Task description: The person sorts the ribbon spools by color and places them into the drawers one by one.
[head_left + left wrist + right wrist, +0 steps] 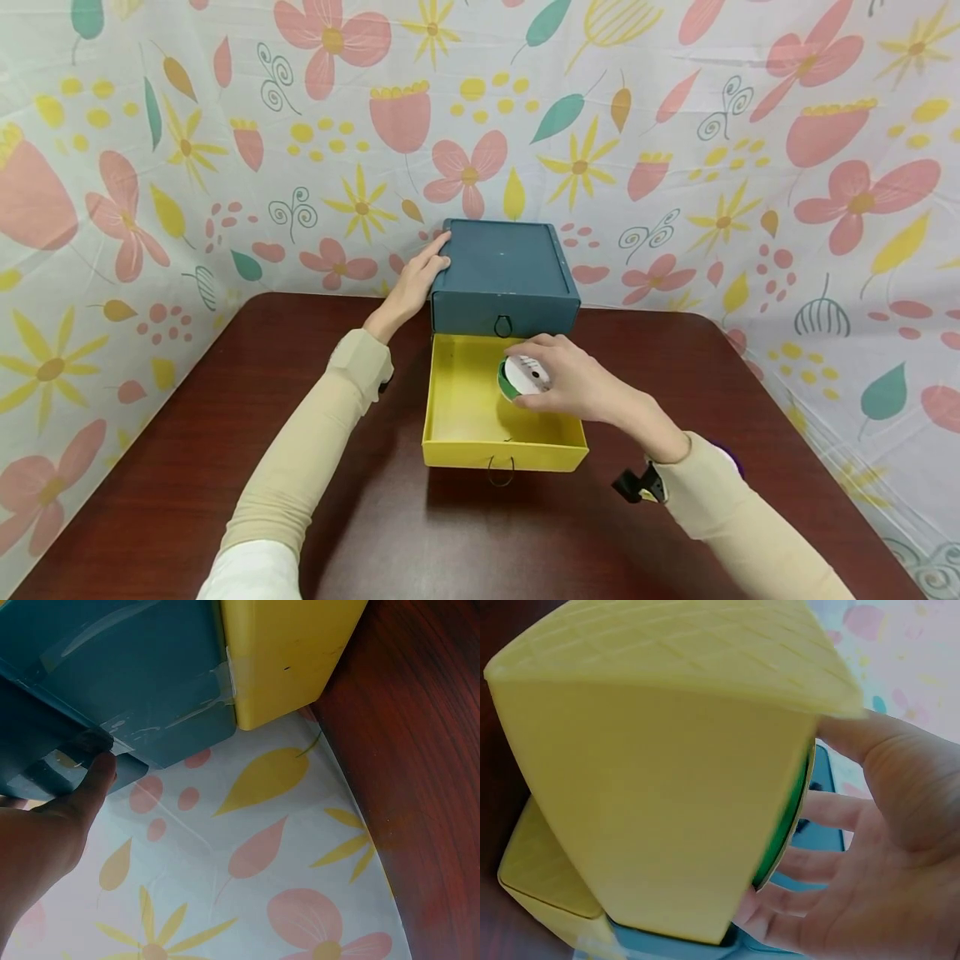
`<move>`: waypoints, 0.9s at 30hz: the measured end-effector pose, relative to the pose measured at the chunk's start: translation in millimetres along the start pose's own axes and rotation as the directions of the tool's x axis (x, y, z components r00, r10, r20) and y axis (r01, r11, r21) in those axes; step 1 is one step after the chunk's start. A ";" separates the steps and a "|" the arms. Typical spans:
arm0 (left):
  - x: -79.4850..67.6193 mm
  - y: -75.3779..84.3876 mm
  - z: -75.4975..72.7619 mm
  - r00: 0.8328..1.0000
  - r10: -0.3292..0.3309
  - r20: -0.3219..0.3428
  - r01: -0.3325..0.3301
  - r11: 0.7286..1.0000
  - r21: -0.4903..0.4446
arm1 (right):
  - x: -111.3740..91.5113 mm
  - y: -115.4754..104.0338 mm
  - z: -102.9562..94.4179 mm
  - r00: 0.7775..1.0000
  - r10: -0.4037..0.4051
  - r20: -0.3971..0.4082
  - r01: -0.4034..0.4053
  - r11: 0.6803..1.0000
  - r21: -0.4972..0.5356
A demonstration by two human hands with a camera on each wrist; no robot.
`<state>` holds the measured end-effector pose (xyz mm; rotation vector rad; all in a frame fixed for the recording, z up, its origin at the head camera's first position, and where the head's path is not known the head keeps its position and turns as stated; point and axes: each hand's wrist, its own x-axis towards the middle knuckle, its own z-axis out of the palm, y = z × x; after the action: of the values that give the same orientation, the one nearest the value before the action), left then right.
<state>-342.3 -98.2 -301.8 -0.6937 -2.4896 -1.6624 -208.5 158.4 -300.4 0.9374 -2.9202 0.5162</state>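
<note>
Right hand (572,382) grips a round white-and-green spool (525,375); left hand (411,287), fingers extended against the dark-blue rectangular box (502,260), should brace lightly.

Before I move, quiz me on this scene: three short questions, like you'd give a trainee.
1. Multiple choice: which hand holds the white-faced spool?
A) the left
B) the right
C) both together

2. True or false: the yellow drawer is pushed fully shut.

3. Short answer: what does the left hand touch?

Key:
1. B, the right hand, with its fingers around the spool.
2. False, the yellow drawer stands pulled out.
3. The blue cabinet, at its left side.
</note>
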 end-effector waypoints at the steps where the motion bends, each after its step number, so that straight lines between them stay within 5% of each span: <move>1: 0.0 -0.3 0.1 1.000 0.001 -0.001 -0.001 1.000 0.003 | 1.6 -0.5 1.9 1.000 0.002 0.007 -0.002 1.000 -0.001; 7: 6.0 -12.1 1.4 1.000 0.017 -0.024 -0.016 1.000 0.013 | 11.7 -1.8 14.9 0.999 0.006 0.034 -0.005 1.000 -0.017; 27: 5.1 -9.7 1.0 1.000 0.000 -0.007 0.000 1.000 -0.013 | 29.7 0.9 30.9 0.998 -0.012 0.070 0.014 1.000 -0.022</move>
<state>-350.6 -98.7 -309.0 -0.6882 -2.4758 -1.6794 -231.2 132.5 -326.1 0.9904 -2.9725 0.4583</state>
